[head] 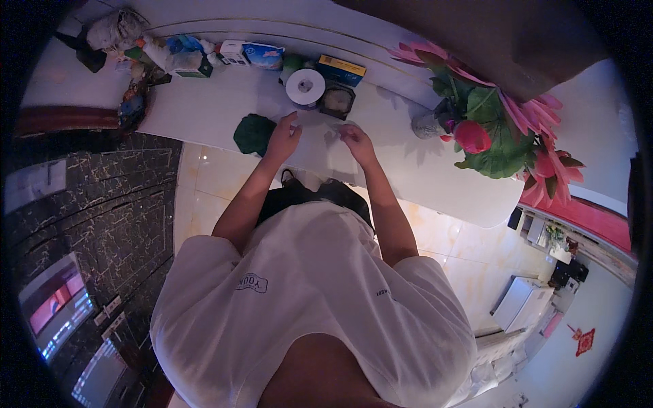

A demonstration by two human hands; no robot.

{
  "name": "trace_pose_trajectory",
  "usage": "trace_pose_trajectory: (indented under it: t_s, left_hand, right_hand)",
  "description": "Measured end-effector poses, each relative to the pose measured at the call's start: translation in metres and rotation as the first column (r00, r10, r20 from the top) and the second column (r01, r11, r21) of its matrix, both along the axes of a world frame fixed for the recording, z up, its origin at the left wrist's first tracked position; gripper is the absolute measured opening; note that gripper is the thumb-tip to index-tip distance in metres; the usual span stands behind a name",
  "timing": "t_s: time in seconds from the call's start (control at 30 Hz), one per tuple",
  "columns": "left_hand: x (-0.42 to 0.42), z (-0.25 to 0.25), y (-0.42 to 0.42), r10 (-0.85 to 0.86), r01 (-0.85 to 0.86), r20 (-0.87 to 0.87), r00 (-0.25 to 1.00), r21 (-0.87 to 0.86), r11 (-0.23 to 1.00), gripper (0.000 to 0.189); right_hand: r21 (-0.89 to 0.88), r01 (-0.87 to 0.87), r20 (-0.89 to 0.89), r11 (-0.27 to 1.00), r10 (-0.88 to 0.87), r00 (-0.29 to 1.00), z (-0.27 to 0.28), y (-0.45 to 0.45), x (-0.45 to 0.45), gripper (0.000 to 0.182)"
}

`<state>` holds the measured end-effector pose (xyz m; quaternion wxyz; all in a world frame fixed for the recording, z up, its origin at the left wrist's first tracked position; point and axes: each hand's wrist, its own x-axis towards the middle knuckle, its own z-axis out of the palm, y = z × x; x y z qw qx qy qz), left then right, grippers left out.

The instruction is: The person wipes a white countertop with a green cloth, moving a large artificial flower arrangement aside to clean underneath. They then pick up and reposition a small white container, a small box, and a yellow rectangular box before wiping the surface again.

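Note:
My left hand (283, 137) is above the white tabletop (214, 104), with its fingers apart and nothing visible in them. Just beside it lies a dark green rounded object (252, 133), whose material I cannot make out. My right hand (359, 145) is over the table's near side, fingers bent towards the thumb. Something small and pale may be at those fingertips, but it is too faint to tell. Beyond both hands stand a white spool-like disc (292, 87) with a central hole and a dark octagonal container (337, 100) with pale contents.
A blue-and-yellow box (342, 70), a blue packet (262, 56) and a white box (234, 52) line the back. To the right, a grey vase (427, 125) stands by large artificial lotus flowers (472, 136). Assorted items (190, 62) crowd the far left.

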<state>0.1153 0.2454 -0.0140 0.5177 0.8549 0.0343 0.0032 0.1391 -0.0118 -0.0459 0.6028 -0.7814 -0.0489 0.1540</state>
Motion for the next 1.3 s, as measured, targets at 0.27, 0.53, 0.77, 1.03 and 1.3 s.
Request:
trace_pose_trajectory:
  t_s: [0.27,0.53,0.77,1.03,1.3]
  left_hand:
    - [0.027,-0.062,-0.046,0.029,-0.097,-0.171,0.985,-0.409,0.907,0.05]
    - [0.037,-0.035,-0.078,0.079,-0.253,-0.359,0.93,-0.469,0.846,0.057]
    - [0.035,-0.038,-0.081,0.086,-0.2,-0.285,0.955,-0.399,0.895,0.058]
    - [0.044,-0.057,-0.078,0.007,-0.054,-0.118,0.993,-0.401,0.914,0.058]
    - [0.036,-0.104,-0.061,-0.014,0.024,0.108,0.994,-0.092,0.995,0.058]
  right_hand:
    - [0.004,0.08,-0.088,0.997,-0.079,0.993,0.009,-0.019,0.037,0.069]
    - [-0.316,-0.015,0.28,0.949,0.109,0.954,0.033,-0.009,0.057,0.097]
    - [-0.264,-0.03,0.287,0.964,0.108,0.952,0.02,-0.004,0.073,0.092]
    - [-0.324,-0.017,0.29,0.946,0.117,0.95,0.033,-0.006,0.08,0.087]
    - [-0.251,-0.097,0.325,0.963,0.178,0.929,0.067,-0.004,0.077,0.081]
